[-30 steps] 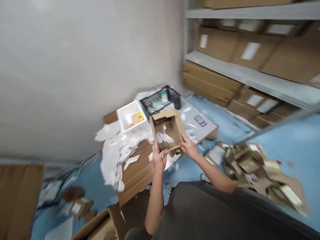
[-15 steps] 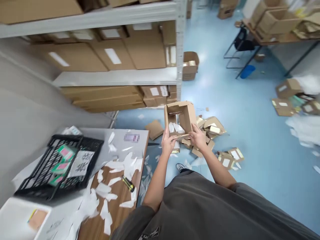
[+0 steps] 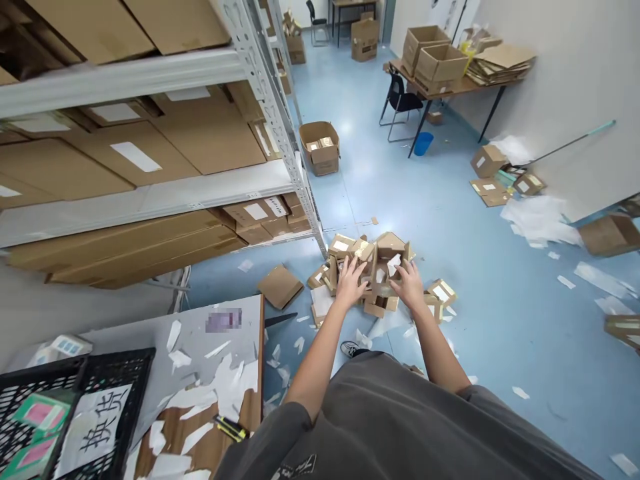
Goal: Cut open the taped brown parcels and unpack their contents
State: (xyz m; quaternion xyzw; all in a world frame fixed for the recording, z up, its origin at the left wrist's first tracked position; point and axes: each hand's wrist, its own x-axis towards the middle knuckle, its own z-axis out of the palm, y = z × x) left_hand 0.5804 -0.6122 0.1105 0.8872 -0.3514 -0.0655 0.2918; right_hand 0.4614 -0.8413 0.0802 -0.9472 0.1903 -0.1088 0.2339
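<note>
An empty-looking open cardboard box [image 3: 384, 288], with white paper scraps inside, is just beyond my hands, over a heap of small cardboard boxes [image 3: 342, 246] on the floor. My left hand [image 3: 351, 285] is held out to the box's left, fingers spread, gripping nothing. On the other side my right hand [image 3: 410, 287] is open too, its fingertips close to the box's right edge; whether they touch it I cannot tell. The heap hides where the box's underside rests.
At left a table [image 3: 250, 407] carries torn white paper, a yellow-black utility knife [image 3: 231, 428] and a black crate [image 3: 143, 373]. Metal shelving [image 3: 270, 177] full of cartons stands ahead left. A flattened carton [image 3: 281, 287] and paper scraps lie on the blue floor.
Both hands have let go of the cardboard box and spread apart. The box has moved away and down toward the heap. My view has turned to the right.
</note>
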